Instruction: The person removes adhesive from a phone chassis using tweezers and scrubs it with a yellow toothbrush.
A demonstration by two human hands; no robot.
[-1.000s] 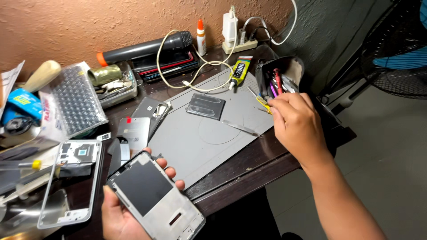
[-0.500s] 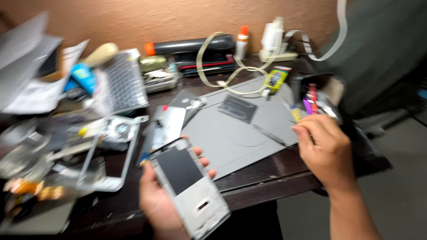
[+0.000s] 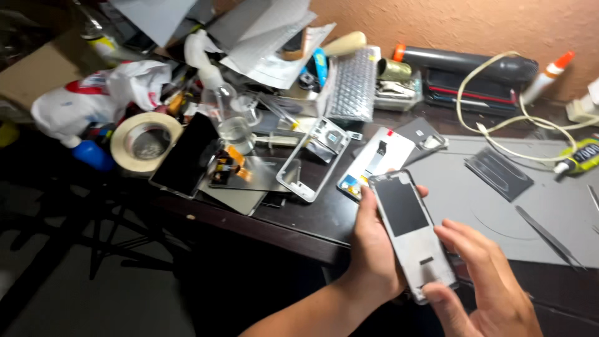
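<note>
- Phone back housing: grey plate with a dark rectangular patch on its upper half, held above the near edge of the desk, at about 5 o'clock in the view, tilted with its top toward 11 o'clock.
- Left hand: wrapped around the housing from below and the left, fingers curled behind it, thumb along its left side; a firm carrying grip.
- Right hand: fingers spread and loosely bent, thumb touching the housing's lower end, fingertips resting at its right edge; steadying, not clamped.
- Step in hand, as judged: inspection or positioning of the housing between both hands. The next move calls for a flat landing spot and a steady two-handed hold.
- Grey work mat: at 3 o'clock of the housing, mostly bare; the widest open room on the desk. Tweezers lie on it toward 4 o'clock, a dark flat rectangular part at 2 o'clock.
- White cable: looped across the mat's far side, a snag risk.
- Metal phone frame and a white-backed panel: at 11 o'clock, just beside the housing's top.
- Roll of tape and black screen panel: at 9 o'clock, near the desk's left edge; crowded, little room there.
</note>
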